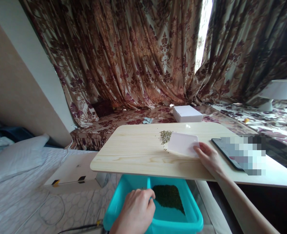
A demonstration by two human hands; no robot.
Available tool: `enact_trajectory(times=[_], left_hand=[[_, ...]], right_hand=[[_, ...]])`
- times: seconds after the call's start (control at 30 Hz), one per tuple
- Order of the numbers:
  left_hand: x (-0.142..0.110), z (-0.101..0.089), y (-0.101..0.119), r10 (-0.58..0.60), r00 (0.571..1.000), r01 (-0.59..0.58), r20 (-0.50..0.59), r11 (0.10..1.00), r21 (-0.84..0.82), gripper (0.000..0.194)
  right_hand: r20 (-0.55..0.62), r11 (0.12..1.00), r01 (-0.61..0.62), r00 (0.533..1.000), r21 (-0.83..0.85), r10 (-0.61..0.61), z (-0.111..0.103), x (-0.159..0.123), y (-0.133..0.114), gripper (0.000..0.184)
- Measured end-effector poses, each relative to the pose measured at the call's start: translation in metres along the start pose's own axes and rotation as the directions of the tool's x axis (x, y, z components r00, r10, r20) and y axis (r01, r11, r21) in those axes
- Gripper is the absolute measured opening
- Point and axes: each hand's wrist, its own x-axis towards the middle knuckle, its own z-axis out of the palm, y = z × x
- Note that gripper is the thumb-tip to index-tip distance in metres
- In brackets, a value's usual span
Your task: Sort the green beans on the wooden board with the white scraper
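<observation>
The white sheet (182,143) lies to the left of the right hand (209,159), whose grip is clamped on its right end, thumb and fingers together at the border close to the near corner. Its long axis runs left to right across the surface (133,162), slanting a little toward the near edge at the held end. The small heap (166,136) sits at the sheet's far-left end, so from the right grip it lies left and slightly toward the far edge. The right hand is the nearer one to both. The left hand (138,208) is below the near edge, over the teal bin (197,222), fingers curled by its divider (148,182); whether they are closed on anything is hidden.

The sheet is thin, pale and roughly rectangular, with a smooth, plain face. The heap is loose and grainy, mixed green and tan, with stray bits scattered around it and along the sheet's left edge. It rests right of the surface's middle, nearer the far edge. Darker green grains (168,195) spread over the bin's right compartment. A tablet (226,152) lies just right of the right hand.
</observation>
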Motion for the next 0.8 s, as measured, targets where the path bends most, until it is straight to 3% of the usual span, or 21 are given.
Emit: enact_trajectory(times=[0.37,0.8], left_hand=[[0.001,0.001,-0.001,0.025,1.000,-0.025,-0.015,1.000,-0.009,0.036],[0.003,0.002,-0.006,0.039,0.999,-0.040,-0.029,0.998,-0.037,0.036]], right_hand=[[0.075,0.999,0.015,0.997,0.043,-0.019,0.004,0.001,0.004,0.019],[-0.041,0.997,-0.068,0.997,0.024,0.069,-0.003,-0.007,-0.008,0.018]])
